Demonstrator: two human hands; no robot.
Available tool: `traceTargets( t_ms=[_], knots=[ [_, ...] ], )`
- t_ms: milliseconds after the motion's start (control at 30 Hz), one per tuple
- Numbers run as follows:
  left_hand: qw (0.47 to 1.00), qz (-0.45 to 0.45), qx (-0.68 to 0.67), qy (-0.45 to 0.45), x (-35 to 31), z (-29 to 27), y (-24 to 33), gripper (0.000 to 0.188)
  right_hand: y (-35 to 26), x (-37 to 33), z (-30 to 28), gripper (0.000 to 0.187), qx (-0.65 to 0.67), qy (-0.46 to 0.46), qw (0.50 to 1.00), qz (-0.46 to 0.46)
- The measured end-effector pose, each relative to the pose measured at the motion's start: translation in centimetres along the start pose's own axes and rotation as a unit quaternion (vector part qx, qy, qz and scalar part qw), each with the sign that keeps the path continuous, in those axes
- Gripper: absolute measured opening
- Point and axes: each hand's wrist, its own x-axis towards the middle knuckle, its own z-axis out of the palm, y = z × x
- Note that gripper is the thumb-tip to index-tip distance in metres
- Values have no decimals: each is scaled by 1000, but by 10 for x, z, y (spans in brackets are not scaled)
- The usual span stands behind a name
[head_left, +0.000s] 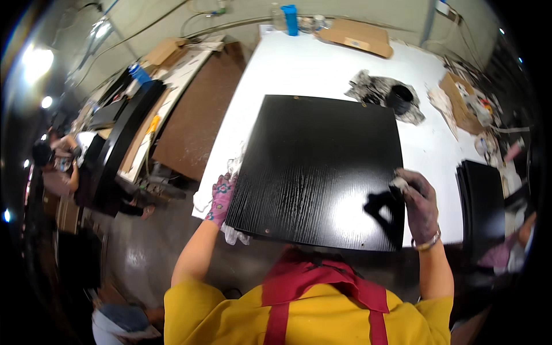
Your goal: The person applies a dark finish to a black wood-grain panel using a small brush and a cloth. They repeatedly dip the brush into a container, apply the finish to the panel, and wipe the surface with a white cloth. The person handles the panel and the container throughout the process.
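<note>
A large black wood-grained panel (316,155) lies in front of me on the white tabletop (305,69), its near edge reaching past the table. Light glares off its lower right part. My left hand (221,201), in a pink patterned glove, grips the panel's left edge, with some fingers hidden. Over the right edge, my right hand (421,207), in a darkly stained glove, pinches a small whitish wad of cloth (398,183). Its dark reflection shows on the panel. Beyond the panel's far right corner, a black cup (399,98) sits on a crumpled, black-stained cloth (368,86).
Stacked black panels (482,195) stand at the right. A cardboard box (460,100) of odds and ends, a flat cardboard piece (357,38) and a blue bottle (290,20) line the far side. At left are a brown board (201,115) and another person (60,164).
</note>
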Motion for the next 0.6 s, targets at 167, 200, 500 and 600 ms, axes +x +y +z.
traceTargets(
  t_ms=[167, 200, 500, 600],
  knots=[
    [968, 74, -139, 196, 11, -48, -17, 60, 15, 11, 17, 40, 168, -7, 986, 1],
    [955, 76, -159, 238, 22, -74, -28, 61, 20, 10, 17, 42, 166, -8, 986, 10],
    [887, 456, -68, 16, -36, -149, 239, 59, 49, 2, -1, 49, 219, 52, 974, 16],
    [882, 468, -55, 16, 11, -116, 253, 62, 42, -5, 0, 49, 252, 55, 966, 30]
  ],
)
